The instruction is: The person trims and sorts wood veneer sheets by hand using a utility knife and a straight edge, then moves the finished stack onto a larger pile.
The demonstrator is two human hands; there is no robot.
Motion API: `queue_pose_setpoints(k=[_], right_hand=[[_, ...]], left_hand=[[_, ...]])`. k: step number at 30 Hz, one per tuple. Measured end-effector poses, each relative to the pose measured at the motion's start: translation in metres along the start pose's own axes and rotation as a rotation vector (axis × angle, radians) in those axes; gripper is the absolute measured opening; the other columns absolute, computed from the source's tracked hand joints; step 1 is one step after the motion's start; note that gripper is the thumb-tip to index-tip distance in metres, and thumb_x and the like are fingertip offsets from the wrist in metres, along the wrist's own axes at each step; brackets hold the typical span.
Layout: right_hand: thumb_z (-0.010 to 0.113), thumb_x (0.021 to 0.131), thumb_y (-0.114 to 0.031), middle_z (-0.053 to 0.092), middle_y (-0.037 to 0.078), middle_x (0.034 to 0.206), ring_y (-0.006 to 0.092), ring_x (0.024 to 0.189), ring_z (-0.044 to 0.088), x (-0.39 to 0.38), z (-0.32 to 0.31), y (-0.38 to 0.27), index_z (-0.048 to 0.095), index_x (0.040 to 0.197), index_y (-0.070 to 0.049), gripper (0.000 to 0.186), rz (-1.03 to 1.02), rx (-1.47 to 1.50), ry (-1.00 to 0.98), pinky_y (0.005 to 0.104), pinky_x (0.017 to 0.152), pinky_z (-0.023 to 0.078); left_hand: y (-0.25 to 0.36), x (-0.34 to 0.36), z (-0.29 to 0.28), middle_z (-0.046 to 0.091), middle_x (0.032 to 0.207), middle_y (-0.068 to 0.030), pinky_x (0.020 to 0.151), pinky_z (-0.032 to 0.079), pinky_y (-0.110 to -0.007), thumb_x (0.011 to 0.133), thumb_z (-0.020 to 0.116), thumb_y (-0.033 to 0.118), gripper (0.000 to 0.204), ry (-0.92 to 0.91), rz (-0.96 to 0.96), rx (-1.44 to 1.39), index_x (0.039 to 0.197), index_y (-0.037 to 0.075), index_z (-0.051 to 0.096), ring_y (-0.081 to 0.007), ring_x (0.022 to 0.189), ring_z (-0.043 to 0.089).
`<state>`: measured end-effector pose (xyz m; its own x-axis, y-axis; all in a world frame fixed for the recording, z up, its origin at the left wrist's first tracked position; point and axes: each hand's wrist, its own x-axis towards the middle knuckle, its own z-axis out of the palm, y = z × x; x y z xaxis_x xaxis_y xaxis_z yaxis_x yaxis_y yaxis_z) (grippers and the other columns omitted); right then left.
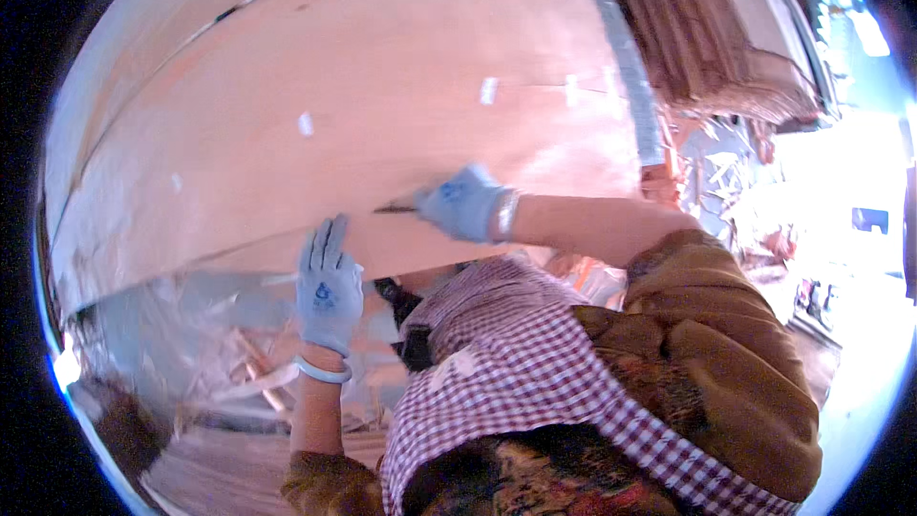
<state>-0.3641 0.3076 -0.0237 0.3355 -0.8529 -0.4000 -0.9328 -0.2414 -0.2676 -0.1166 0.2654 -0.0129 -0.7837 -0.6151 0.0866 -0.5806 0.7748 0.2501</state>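
A large pale pinkish sheet (401,86), like thin wood veneer, spreads across the upper middle, with small white patches and a dark line along its lower part. My left hand (326,287), in a light blue glove, lies with fingers stretched out at the sheet's near edge. To the right, my right hand (460,203), gloved alike and slightly blurred, is closed on a thin dark blade (390,208) that points left along the sheet's surface. The blade's handle is hidden in the fingers.
A stack of brown wooden sheets (702,24) sits at the upper right. Light scraps (721,172) lie on the floor at right, beside a bright area. Below the sheet's edge at lower left are loose scraps and boards (239,449). My checked apron fills the lower middle.
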Motion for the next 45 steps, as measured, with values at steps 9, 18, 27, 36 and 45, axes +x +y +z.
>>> queue_pose_setpoints(k=[9,18,27,36,45], right_hand=[[0.053,0.080,-0.017,0.064,0.012,0.077,0.0310,0.073,0.064,-0.071,-0.014,0.066,0.055,0.091,-0.008,0.015,0.017,-0.015,0.037,0.0396,0.060,0.049],[0.051,0.082,-0.020,0.062,0.008,0.070,0.0261,0.058,0.060,-0.207,0.035,0.189,0.057,0.091,-0.016,0.012,0.267,-0.156,0.021,0.0341,0.048,0.047],[0.054,0.088,-0.026,0.052,0.002,0.069,0.0145,0.057,0.049,-0.336,0.052,0.235,0.058,0.086,-0.010,0.017,0.929,0.579,0.228,0.0288,0.050,0.041],[0.063,0.084,-0.020,0.052,-0.006,0.077,0.0035,0.060,0.042,-0.230,0.116,0.150,0.060,0.097,-0.007,0.019,0.749,1.506,0.704,0.0179,0.053,0.034],[0.065,0.081,-0.017,0.049,-0.008,0.067,0.0032,0.053,0.040,-0.255,0.105,0.133,0.061,0.090,-0.007,0.014,0.741,1.484,0.481,0.0187,0.044,0.031]], left_hand=[[-0.005,0.001,0.027,0.044,0.132,-0.0102,0.103,0.032,-0.042,0.076,0.051,0.003,0.028,-0.017,-0.056,0.127,0.103,-0.003,0.055,-0.0296,0.120,0.042],[-0.011,-0.004,0.035,0.041,0.136,-0.0092,0.104,0.029,-0.045,0.076,0.052,0.004,0.026,-0.015,-0.014,0.206,0.102,0.000,0.055,-0.0282,0.125,0.037],[-0.015,-0.006,0.038,0.041,0.136,-0.0091,0.105,0.027,-0.046,0.074,0.052,0.005,0.024,-0.026,0.020,0.254,0.098,0.000,0.055,-0.0273,0.126,0.037],[-0.009,-0.003,0.035,0.041,0.135,-0.0101,0.105,0.028,-0.045,0.073,0.054,0.006,0.016,-0.050,-0.008,0.223,0.088,0.000,0.057,-0.0289,0.124,0.038],[-0.016,-0.009,-0.011,0.050,0.126,-0.0155,0.099,0.033,-0.046,0.071,0.058,0.004,0.004,0.083,-0.102,-0.279,0.072,0.000,0.056,-0.0366,0.113,0.046]])
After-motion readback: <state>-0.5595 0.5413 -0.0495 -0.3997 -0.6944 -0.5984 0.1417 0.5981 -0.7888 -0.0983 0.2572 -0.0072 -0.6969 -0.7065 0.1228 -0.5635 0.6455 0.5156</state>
